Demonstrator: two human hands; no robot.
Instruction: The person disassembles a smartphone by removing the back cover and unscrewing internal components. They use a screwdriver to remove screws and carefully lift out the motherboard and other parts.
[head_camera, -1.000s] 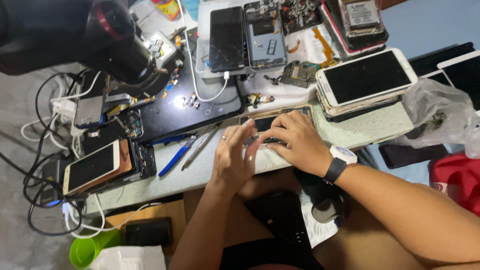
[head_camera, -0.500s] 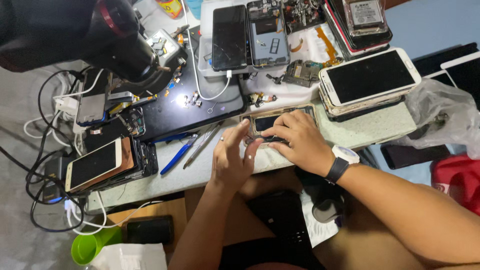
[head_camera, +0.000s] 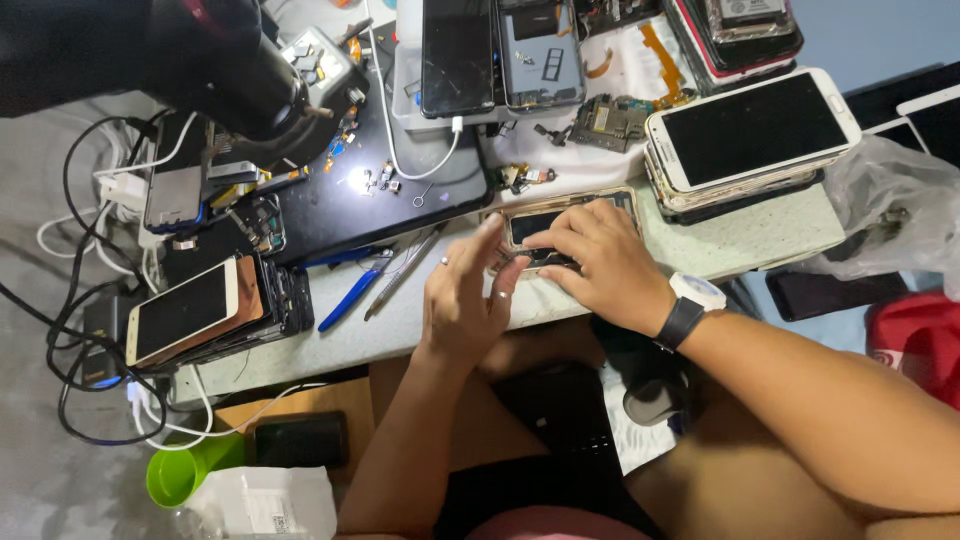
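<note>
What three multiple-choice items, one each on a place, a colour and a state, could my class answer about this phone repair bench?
1. Where is the gold-framed phone?
A. on the floor
B. at the bench edge, under the right hand
C. on the white phone stack

2. What colour are the handles of the pliers?
A. red
B. blue
C. yellow

3. How is the left hand held?
A. fingers spread beside the phone
B. fisted around pliers
C. flat on the lap

Answers: B, its fingers rest on it; B, blue grips show; A, it grips nothing.

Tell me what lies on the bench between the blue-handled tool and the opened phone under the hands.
In the head view, metal tweezers lie between the blue-handled tool and the opened phone, then the left hand.
</note>
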